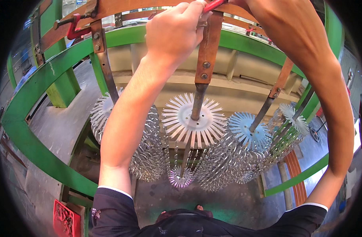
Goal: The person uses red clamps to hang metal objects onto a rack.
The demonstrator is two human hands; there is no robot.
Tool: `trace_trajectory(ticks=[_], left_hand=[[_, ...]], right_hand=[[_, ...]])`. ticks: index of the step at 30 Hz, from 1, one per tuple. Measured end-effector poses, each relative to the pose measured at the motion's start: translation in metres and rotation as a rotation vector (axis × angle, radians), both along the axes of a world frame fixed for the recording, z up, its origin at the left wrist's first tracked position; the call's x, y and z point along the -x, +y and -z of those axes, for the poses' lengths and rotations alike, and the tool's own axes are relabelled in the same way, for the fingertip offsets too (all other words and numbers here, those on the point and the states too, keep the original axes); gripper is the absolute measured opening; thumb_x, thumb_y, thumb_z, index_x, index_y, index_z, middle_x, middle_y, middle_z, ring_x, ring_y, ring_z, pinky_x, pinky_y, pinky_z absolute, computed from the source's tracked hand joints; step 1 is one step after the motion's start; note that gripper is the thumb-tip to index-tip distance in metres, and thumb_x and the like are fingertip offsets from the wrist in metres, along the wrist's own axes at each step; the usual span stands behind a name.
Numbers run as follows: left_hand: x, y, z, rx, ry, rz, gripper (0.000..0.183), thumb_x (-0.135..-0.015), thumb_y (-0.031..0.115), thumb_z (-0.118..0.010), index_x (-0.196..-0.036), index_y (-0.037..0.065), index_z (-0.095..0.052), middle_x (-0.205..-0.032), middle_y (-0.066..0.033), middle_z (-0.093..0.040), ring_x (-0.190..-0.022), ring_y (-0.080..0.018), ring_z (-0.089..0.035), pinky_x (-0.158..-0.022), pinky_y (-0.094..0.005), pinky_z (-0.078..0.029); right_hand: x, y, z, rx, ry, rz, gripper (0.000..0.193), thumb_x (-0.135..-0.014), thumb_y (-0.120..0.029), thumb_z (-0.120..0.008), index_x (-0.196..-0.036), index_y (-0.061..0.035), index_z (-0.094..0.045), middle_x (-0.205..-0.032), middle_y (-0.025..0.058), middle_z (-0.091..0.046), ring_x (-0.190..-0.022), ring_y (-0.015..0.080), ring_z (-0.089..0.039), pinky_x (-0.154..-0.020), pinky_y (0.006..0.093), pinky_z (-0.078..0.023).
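Note:
My left hand (171,33) is raised at the top, its fingers closed around a red metal piece (215,4). The piece resembles the red clamp (74,27) on the frame at left, but most of it is hidden. My right hand (248,3) reaches the same spot; the upper edge cuts off its fingers. Just below the hands, a copper-coloured bar (209,47) is bolted to a steel rod (198,100). That rod runs through a pale disc (185,114) with a toothed rim. Strands of small shiny metal parts (224,166) hang beneath the discs.
A bluish toothed disc (244,128) and a smaller one (294,118) hang at right; another (100,112) is partly behind my left forearm. A green steel frame (42,156) curves around them. A red tray (72,233) with dark metal pieces sits lower left.

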State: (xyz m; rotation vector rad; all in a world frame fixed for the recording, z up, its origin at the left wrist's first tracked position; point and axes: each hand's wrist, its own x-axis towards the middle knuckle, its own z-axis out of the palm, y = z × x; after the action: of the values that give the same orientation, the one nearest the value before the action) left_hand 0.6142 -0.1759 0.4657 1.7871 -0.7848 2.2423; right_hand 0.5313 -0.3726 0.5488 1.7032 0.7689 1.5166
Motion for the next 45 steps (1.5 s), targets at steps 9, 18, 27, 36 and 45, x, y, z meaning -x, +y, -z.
trace_trajectory(ticks=[9, 18, 27, 36, 45], left_hand=[[-0.003, -0.001, 0.002, 0.012, -0.003, -0.012, 0.019, -0.092, 0.021, -0.071, -0.107, 0.012, -0.068, -0.081, -0.0102, -0.069, -0.068, -0.0313, -0.068, -0.059, -0.0424, -0.053], [-0.003, -0.001, 0.000, 0.019, -0.039, -0.013, 0.018, -0.091, 0.022, -0.072, -0.106, 0.012, -0.069, -0.081, -0.0104, -0.069, -0.069, -0.0318, -0.068, -0.060, -0.0425, -0.054], [0.001, -0.005, 0.002, 0.033, 0.015, 0.022, 0.016, -0.089, 0.018, -0.073, -0.103, 0.010, -0.070, -0.081, -0.0136, -0.069, -0.071, -0.0340, -0.069, -0.062, -0.0434, -0.054], [-0.014, -0.005, 0.003, 0.067, -0.061, 0.095, 0.021, -0.088, 0.016, -0.076, -0.107, 0.006, -0.074, -0.089, -0.0175, -0.074, -0.076, -0.0353, -0.072, -0.067, -0.0414, -0.056], [-0.001, -0.008, 0.002, 0.082, 0.002, 0.106, 0.019, -0.089, 0.016, -0.075, -0.106, 0.007, -0.074, -0.089, -0.0168, -0.074, -0.077, -0.0357, -0.072, -0.067, -0.0416, -0.056]], right_hand=[[0.006, 0.011, -0.021, 0.202, -0.157, 0.078, 0.035, -0.107, -0.030, -0.050, -0.092, -0.0021, -0.065, -0.065, 0.0083, -0.064, -0.066, 0.0253, -0.068, -0.068, 0.0366, -0.054], [0.008, 0.023, -0.005, -0.089, 0.004, 0.465, 0.053, -0.107, -0.039, -0.049, -0.072, -0.0050, -0.068, -0.053, 0.0049, -0.056, -0.050, 0.0188, -0.058, -0.053, 0.0396, -0.047], [0.003, 0.014, -0.014, 0.027, -0.033, 0.089, 0.044, -0.107, -0.029, -0.049, -0.074, -0.0075, -0.068, -0.053, 0.0031, -0.055, -0.045, 0.0199, -0.053, -0.048, 0.0374, -0.044], [0.005, 0.013, -0.013, 0.002, 0.020, -0.057, 0.042, -0.103, -0.029, -0.054, -0.072, -0.0051, -0.068, -0.052, 0.0066, -0.056, -0.044, 0.0208, -0.054, -0.051, 0.0391, -0.046], [0.001, 0.016, -0.012, 0.104, -0.093, -0.038, 0.043, -0.100, -0.032, -0.058, -0.068, -0.0051, -0.068, -0.055, 0.0094, -0.059, -0.048, 0.0254, -0.059, -0.059, 0.0401, -0.048]])
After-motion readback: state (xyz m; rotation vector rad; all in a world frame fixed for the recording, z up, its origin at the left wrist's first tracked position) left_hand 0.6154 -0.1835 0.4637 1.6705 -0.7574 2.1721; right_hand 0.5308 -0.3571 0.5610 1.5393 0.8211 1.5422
